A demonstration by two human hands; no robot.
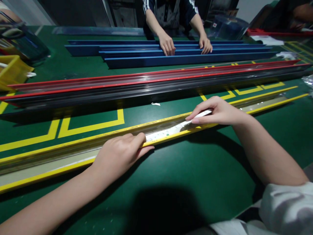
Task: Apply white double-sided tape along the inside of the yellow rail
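A long yellow-edged channel [73, 162] lies slantwise across the green table in front of me. My left hand [121, 147] is closed over its near edge, thumb outside and fingers reaching into the trough. Inside the channel, between my hands, runs a white strip [161, 133] with small dark and green marks. Its right end rises out of the trough, pinched between the thumb and fingers of my right hand [215, 112]. What the left fingertips touch inside the channel is hidden.
Beyond the yellow channel lie a red channel [102, 85] and a black one [137, 91]. Across the table, a co-worker's hands [167, 45] rest on several blue channels [156, 61]. A yellow bin [14, 70] stands at left. Yellow tape [93, 125] marks the green tabletop [220, 182].
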